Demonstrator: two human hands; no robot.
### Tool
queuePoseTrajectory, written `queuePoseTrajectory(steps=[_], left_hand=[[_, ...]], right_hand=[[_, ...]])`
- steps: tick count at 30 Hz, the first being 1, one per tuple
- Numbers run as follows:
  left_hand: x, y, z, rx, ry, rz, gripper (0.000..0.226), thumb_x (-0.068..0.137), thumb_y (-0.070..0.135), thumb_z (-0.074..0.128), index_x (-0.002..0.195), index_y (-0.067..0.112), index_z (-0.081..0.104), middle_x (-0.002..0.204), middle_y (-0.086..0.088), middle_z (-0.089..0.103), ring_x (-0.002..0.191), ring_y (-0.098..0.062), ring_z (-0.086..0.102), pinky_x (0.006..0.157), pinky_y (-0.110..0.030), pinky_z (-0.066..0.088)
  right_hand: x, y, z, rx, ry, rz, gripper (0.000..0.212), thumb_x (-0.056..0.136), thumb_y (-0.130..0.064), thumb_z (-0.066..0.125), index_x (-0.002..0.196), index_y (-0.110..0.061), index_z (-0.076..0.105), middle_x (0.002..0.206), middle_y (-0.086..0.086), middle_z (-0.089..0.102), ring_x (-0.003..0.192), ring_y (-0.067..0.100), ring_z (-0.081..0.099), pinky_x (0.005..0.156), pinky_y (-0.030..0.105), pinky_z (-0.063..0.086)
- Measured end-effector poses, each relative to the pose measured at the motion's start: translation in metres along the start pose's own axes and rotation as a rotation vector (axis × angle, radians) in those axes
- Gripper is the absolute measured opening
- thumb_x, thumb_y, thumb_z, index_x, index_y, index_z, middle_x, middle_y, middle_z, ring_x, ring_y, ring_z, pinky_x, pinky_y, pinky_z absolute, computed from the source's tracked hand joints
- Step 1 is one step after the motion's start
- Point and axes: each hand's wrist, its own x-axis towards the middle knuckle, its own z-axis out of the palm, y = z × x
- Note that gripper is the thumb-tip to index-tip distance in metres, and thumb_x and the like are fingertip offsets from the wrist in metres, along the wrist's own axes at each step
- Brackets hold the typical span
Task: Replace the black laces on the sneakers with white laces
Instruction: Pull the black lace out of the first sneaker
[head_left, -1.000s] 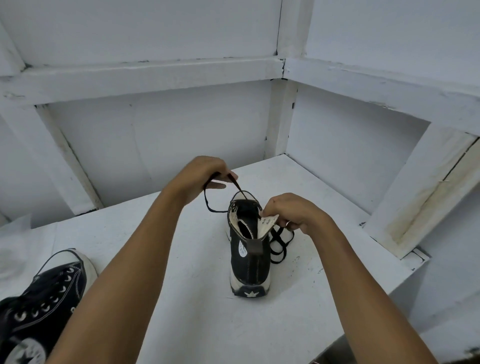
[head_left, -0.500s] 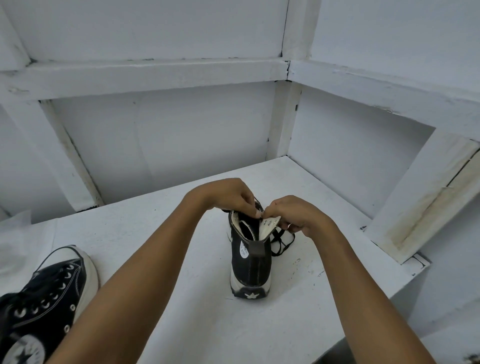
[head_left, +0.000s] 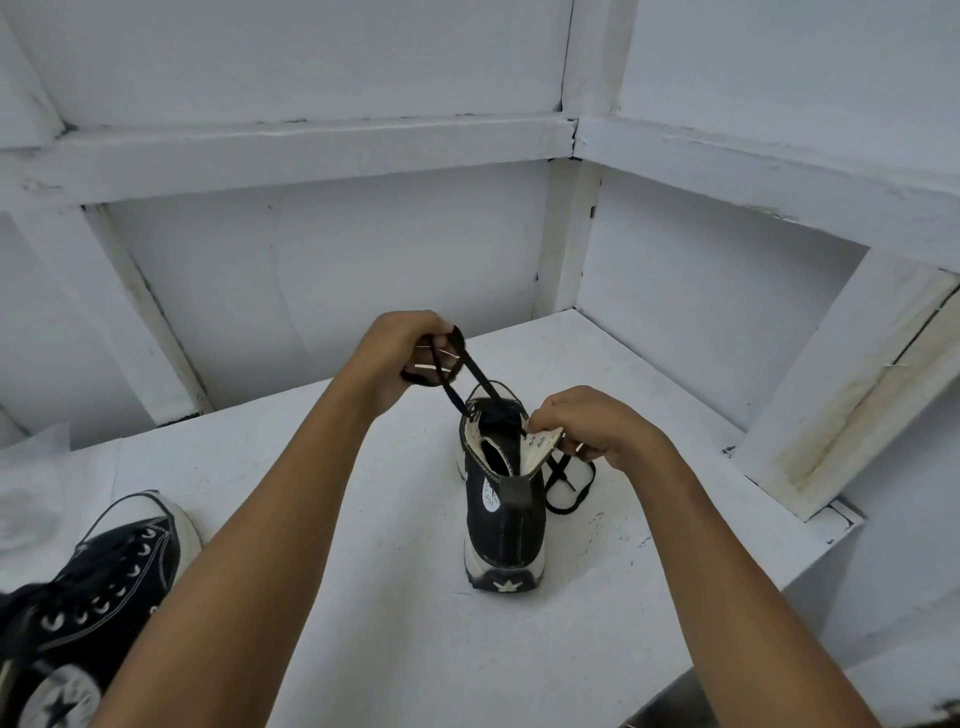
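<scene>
The white bench (head_left: 395, 597) carries two black high-tops. One sneaker (head_left: 506, 525) stands upright at the middle, heel toward me, and a second sneaker (head_left: 98, 582) lies at the lower left edge. My left hand (head_left: 400, 358) is raised above and left of the middle shoe, its grip clamped on the black lace (head_left: 470, 371), which runs taut down to the top eyelets. My right hand (head_left: 592, 423) pinches the right eyelet flap (head_left: 543, 441), folded outward. More lace lies looped on the bench just right of the shoe.
</scene>
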Motion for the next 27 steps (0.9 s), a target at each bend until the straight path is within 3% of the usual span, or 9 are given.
queuePoseTrajectory(steps=[3, 6, 8, 11, 13, 18, 22, 25, 27], left_hand=[[-0.002, -0.008, -0.012, -0.202, 0.057, -0.074, 0.033, 0.091, 0.016, 0.054, 0.059, 0.013, 0.049, 0.055, -0.003, 0.049, 0.046, -0.016, 0.044, 0.058, -0.032, 0.044], [-0.002, -0.024, -0.020, -0.191, 0.096, -0.192, 0.045, 0.091, 0.025, 0.059, 0.051, 0.015, 0.041, 0.052, -0.004, 0.041, 0.045, -0.019, 0.038, 0.054, -0.030, 0.037], [-0.001, -0.031, -0.023, 0.065, 0.126, -0.239, 0.040, 0.088, 0.022, 0.065, 0.053, 0.013, 0.049, 0.053, -0.006, 0.046, 0.050, -0.021, 0.044, 0.054, -0.029, 0.041], [0.000, -0.041, -0.026, 0.745, 0.023, -0.263, 0.014, 0.083, 0.016, 0.072, 0.073, 0.007, 0.066, 0.066, -0.003, 0.062, 0.063, -0.015, 0.056, 0.059, -0.024, 0.044], [0.000, -0.050, -0.025, 0.901, -0.019, -0.205, 0.008, 0.081, 0.013, 0.076, 0.084, 0.010, 0.069, 0.082, 0.001, 0.066, 0.078, -0.014, 0.059, 0.065, -0.025, 0.043], [-0.006, -0.038, -0.004, 0.666, -0.089, 0.063, 0.010, 0.089, 0.025, 0.069, 0.086, 0.019, 0.076, 0.092, 0.006, 0.074, 0.087, -0.011, 0.064, 0.078, -0.030, 0.048], [-0.006, -0.023, 0.017, 0.811, -0.347, 0.001, 0.017, 0.084, 0.036, 0.076, 0.082, 0.020, 0.078, 0.088, -0.003, 0.072, 0.079, -0.013, 0.058, 0.076, -0.031, 0.046], [-0.003, -0.022, 0.023, 0.867, -0.402, -0.008, 0.008, 0.081, 0.023, 0.078, 0.082, 0.015, 0.078, 0.086, -0.003, 0.074, 0.082, -0.013, 0.064, 0.087, -0.040, 0.052], [-0.002, -0.022, 0.021, 0.842, -0.363, 0.007, 0.009, 0.084, 0.018, 0.074, 0.084, 0.009, 0.076, 0.087, -0.006, 0.073, 0.081, -0.014, 0.062, 0.081, -0.036, 0.050]], right_hand=[[0.001, -0.001, 0.000, -0.009, 0.002, -0.010, 0.018, 0.084, -0.012, 0.066, 0.067, -0.011, 0.058, 0.061, 0.002, 0.055, 0.051, 0.015, 0.040, 0.046, 0.021, 0.024], [0.002, -0.001, 0.000, -0.018, 0.003, -0.020, 0.021, 0.082, -0.012, 0.066, 0.063, -0.012, 0.056, 0.058, 0.001, 0.053, 0.051, 0.015, 0.040, 0.047, 0.022, 0.023], [0.004, 0.000, 0.000, -0.026, 0.003, -0.021, 0.020, 0.081, -0.011, 0.066, 0.064, -0.011, 0.055, 0.059, 0.003, 0.053, 0.052, 0.015, 0.040, 0.047, 0.023, 0.023], [0.005, -0.001, 0.000, -0.028, 0.006, -0.021, 0.018, 0.080, -0.011, 0.067, 0.067, -0.011, 0.055, 0.065, 0.005, 0.053, 0.054, 0.016, 0.041, 0.046, 0.022, 0.023], [0.006, -0.001, 0.001, -0.026, 0.006, -0.021, 0.018, 0.080, -0.011, 0.067, 0.068, -0.011, 0.054, 0.069, 0.008, 0.052, 0.054, 0.016, 0.041, 0.046, 0.022, 0.024], [0.007, 0.000, 0.003, -0.024, 0.016, -0.006, 0.013, 0.080, -0.013, 0.066, 0.074, -0.010, 0.055, 0.073, 0.009, 0.051, 0.055, 0.015, 0.041, 0.046, 0.021, 0.026], [0.007, 0.001, 0.003, -0.030, 0.016, 0.002, 0.011, 0.081, -0.015, 0.067, 0.077, -0.010, 0.058, 0.071, 0.007, 0.051, 0.056, 0.016, 0.042, 0.047, 0.021, 0.026], [0.006, 0.002, 0.001, -0.034, 0.022, 0.002, 0.012, 0.082, -0.017, 0.068, 0.078, -0.009, 0.059, 0.069, 0.005, 0.052, 0.057, 0.016, 0.043, 0.046, 0.021, 0.027], [0.007, 0.005, 0.000, -0.028, 0.022, -0.001, 0.013, 0.082, -0.017, 0.068, 0.075, -0.010, 0.059, 0.069, 0.006, 0.053, 0.055, 0.015, 0.043, 0.045, 0.021, 0.028]])
